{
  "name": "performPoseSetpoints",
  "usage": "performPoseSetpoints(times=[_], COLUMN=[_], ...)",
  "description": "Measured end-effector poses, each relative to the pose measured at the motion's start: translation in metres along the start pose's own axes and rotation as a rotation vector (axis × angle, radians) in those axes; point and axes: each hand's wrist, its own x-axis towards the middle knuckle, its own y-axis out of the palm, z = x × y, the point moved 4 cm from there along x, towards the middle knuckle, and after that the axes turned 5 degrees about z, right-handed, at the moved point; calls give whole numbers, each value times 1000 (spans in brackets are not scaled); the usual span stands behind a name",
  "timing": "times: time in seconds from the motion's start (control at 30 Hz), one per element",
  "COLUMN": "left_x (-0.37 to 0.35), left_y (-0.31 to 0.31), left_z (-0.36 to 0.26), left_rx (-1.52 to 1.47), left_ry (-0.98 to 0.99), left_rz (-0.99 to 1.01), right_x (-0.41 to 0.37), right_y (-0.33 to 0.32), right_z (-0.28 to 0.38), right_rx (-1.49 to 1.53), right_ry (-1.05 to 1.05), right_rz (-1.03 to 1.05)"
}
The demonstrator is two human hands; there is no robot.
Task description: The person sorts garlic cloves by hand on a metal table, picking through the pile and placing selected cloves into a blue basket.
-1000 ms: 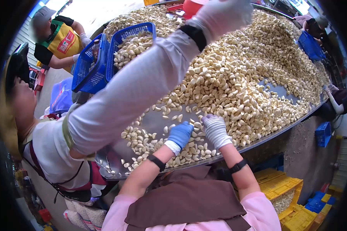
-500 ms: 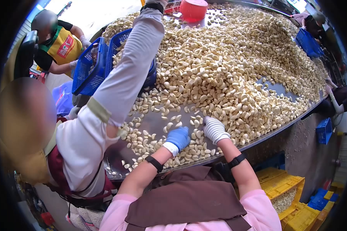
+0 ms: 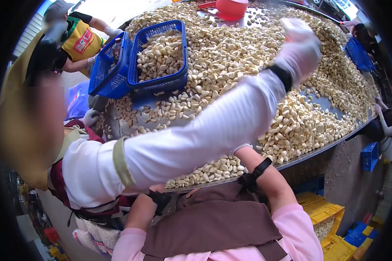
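Pale peeled garlic cloves [image 3: 222, 56] cover the metal table in a thick heap, with a looser scatter at the near edge. A co-worker's white sleeve [image 3: 200, 139] stretches across in front of me and covers most of my hands. Of my right hand [image 3: 241, 147], only a bit of white glove shows by the wrist, close to the near cloves; its fingers are hidden. My left hand is behind the sleeve, with just the forearm and black wristband [image 3: 160, 200] showing. The co-worker's gloved hand [image 3: 298, 54], blurred, is over the heap at the right.
A blue basket [image 3: 185, 52] of cloves stands at the back left beside another blue basket [image 3: 101, 89] holding a bottle. A red container [image 3: 231, 8] sits at the far side. Yellow crates [image 3: 318, 209] stand below at the right. Other people work around the table.
The co-worker's arm has swung from the upper left across to the right, uncovering the clove-filled basket and covering my hands. My left forearm has drawn back toward me and left.
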Motion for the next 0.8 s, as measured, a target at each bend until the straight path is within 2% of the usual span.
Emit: performPoseSetpoints(times=[0.03, 0.07, 0.13, 0.17, 0.2, 0.27, 0.33, 0.37, 0.4, 0.43, 0.47, 0.5, 0.53, 0.57, 0.6, 0.63, 0.7, 0.73, 0.8], left_x=[-48, -78, -97, -112, -121, -137, -147, -160, -173, -185, -203, -365, -442, -443, -432, -431, -420, -417, -415], left_y=[-41, -71, -72, -73, -62, -40, -9, 17, 43, 73, 40, 56, 111, 179, 150, 149, 146, 145, 144], left_z=[31, 43, 43, 50, 53, 71, 102, 117, 140, 160, 185, 167, 157, 129, 131, 128, 118, 117, 118], left_rx=[422, 1139, 1020, 937, 931, 1133, 908, 907, 618, 326, -283, -286, -946, -1600, -1297, -1298, -862, -868, -817], left_ry=[196, 284, 374, 560, 565, 309, 343, 347, 279, 208, -48, -48, -449, -863, -732, -730, -412, -406, -315], left_rz=[-287, -417, -218, -95, -92, -119, -244, -246, -34, 173, 153, 153, 295, 426, 618, 620, 737, 737, 764], right_x=[3, -23, -61, -52, -40, -11, 11, -5, 17, 8, -3, -24, -42, -40, -45, -46, -54, -58, -57], right_y=[-8, -27, -59, -68, -74, -83, -102, -44, -151, -155, -158, -145, -132, -152, -156, -163, -169, -172, -182], right_z=[3, -17, -35, -29, -10, 33, 48, 31, 28, 21, 16, 14, 13, 24, 29, 35, 31, 18, -21], right_rx=[0, 130, 386, 516, 651, 924, 1189, 536, 504, 399, 291, 251, 211, 316, 405, 472, 575, 571, 563], right_ry=[-2, -6, -14, -16, -14, -3, 1, -97, 28, 48, 68, 58, 45, -24, -33, -40, -40, -32, 127], right_rz=[2, 44, 123, 163, 209, 295, 360, 582, 649, 695, 741, 809, 877, 957, 966, 1060, 1195, 1196, 958])
